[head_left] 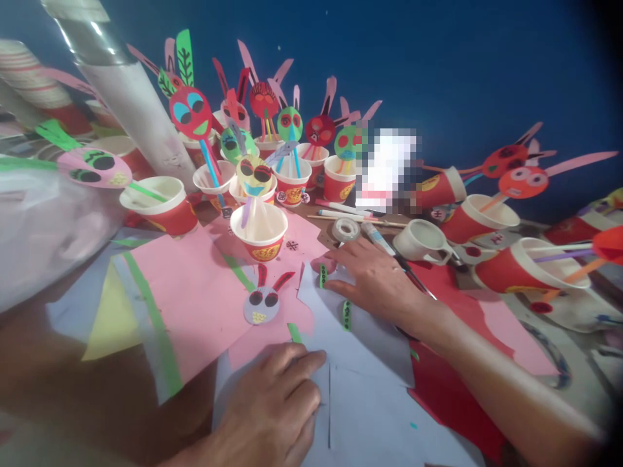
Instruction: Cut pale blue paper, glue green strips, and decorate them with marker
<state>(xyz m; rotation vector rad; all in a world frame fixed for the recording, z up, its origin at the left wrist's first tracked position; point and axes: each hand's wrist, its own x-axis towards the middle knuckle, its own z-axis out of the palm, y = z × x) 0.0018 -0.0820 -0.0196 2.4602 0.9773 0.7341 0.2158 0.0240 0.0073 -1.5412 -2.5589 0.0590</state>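
Note:
My left hand (277, 399) rests at the bottom centre with fingers curled, pressing on a pale blue-grey paper sheet (370, 402); a green paper strip (294, 333) pokes out just past its knuckles. My right hand (377, 279) lies flat on the upper part of the same sheet, fingers stretched left, fingertips beside a small green decorated strip (322, 275). Another green strip (346, 315) lies below that hand. A lilac paper face with red ears (263, 302) lies on pink paper (189, 292) to the left.
Red paper cups with paper animal faces on straws, such as one (259, 230), crowd the back and right. A tape roll (345, 229), pens (343, 209), a white cup (422, 240) and red paper (442, 389) lie near my right arm. A silver tube (121, 91) leans at left.

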